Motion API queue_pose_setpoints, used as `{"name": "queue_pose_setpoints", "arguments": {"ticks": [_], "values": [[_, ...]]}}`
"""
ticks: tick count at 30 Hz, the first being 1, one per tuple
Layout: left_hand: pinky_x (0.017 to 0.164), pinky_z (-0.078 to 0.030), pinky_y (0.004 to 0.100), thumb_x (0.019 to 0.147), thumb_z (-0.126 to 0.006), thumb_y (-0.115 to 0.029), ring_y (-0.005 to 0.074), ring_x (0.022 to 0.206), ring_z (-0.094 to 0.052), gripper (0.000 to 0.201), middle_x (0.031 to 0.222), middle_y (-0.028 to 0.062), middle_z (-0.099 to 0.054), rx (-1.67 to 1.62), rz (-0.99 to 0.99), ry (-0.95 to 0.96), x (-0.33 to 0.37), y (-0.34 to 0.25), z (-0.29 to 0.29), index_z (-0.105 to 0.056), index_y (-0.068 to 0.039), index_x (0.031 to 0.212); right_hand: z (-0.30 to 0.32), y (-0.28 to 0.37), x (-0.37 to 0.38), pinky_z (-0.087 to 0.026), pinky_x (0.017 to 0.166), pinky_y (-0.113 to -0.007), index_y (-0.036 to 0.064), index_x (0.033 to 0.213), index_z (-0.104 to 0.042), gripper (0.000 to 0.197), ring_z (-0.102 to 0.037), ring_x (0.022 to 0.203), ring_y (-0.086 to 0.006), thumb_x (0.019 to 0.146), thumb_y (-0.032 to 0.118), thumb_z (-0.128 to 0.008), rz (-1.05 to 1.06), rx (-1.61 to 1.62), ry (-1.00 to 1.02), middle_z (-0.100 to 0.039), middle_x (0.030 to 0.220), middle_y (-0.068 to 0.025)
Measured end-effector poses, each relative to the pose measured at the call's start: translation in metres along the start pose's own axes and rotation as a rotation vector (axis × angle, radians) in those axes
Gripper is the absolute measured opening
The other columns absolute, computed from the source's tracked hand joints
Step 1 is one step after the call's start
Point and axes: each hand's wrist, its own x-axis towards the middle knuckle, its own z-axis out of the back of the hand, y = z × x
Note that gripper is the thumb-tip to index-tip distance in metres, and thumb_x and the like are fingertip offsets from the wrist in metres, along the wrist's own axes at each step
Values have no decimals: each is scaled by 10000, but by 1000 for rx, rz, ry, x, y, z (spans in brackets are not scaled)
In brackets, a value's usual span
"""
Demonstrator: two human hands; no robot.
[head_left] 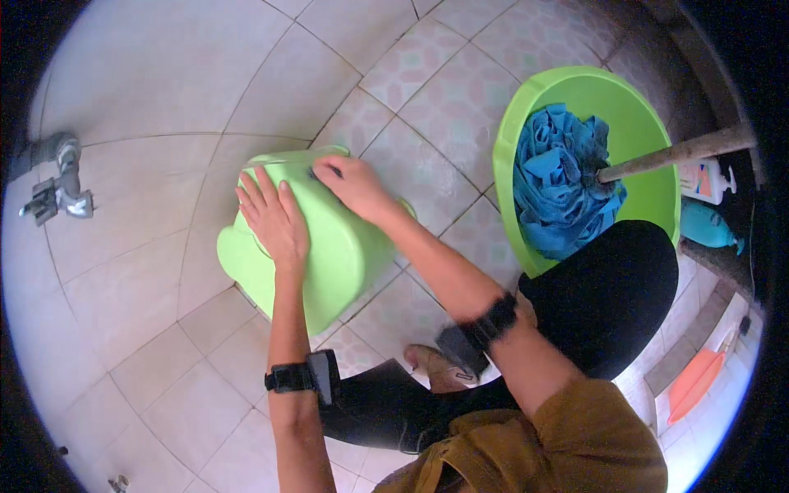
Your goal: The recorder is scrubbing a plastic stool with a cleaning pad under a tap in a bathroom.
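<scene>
A light green plastic stool (335, 267) stands against the tiled wall, left of the middle. My left hand (275, 222) lies on its top with the fingers stretched and spread. Just to the right, my right hand (359, 187) is closed, pressed against the stool near its far side. A small dark bit shows at the right hand's fingers, but most of what they grip is hidden. Black straps with dark boxes sit on both forearms.
At right is a big green basin (503, 160) with bunched blue cloth (559, 185); a wooden stick (682, 156) runs into the cloth. Beyond stand a white pump bottle (707, 182) and a teal bottle (705, 226). A metal tap (70, 185) juts from the left wall.
</scene>
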Motion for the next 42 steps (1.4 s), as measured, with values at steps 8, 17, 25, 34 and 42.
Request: {"name": "queue_pose_setpoints", "arguments": {"ticks": [8, 17, 25, 34, 42], "values": [[1103, -85, 462, 966, -243, -323, 403, 1356, -117, 518, 1469, 204, -179, -58, -4, 14, 4, -19, -1, -244, -72, 1420, -11, 7, 21, -451, 794, -290, 32, 1036, -603, 256, -592, 877, -166, 872, 221, -547, 195, 44, -144, -637, 985, -81], [1102, -113, 458, 976, -232, -259, 410, 1348, -134, 483, 1467, 198, -188, -90, -29, -10, 7, 6, 8, -255, -60, 1415, 2, 32, -34, -447, 813, -318, 24, 973, -606, 173, -580, 911, -202, 818, 101, -599, 357, 38, 137, -616, 1022, -114], [1093, -143, 467, 973, -279, -220, 417, 1331, -173, 459, 1430, 223, -251, -113, -15, -34, 12, -6, -3, -289, -39, 1394, -4, 21, 29, -438, 829, -296, 24, 1045, -556, 238, -572, 896, -169, 840, 137, -596, 104, 152, 92, -618, 1017, -96], [1084, -171, 462, 978, -255, -263, 419, 1312, -218, 470, 1409, 217, -300, -57, -35, -78, 12, -6, -3, -302, -43, 1391, -10, 4, 40, -416, 875, -331, 37, 1036, -559, 263, -547, 1031, -218, 865, 237, -577, 231, 188, 132, -596, 1078, -145], [1082, -174, 456, 976, -254, -260, 411, 1314, -218, 470, 1411, 202, -304, -17, -15, -57, 8, 3, 1, -305, -35, 1385, -3, -19, 11, -446, 761, -404, 25, 949, -577, 222, -573, 829, -327, 791, 176, -612, 209, -154, -70, -606, 891, -166]]}}
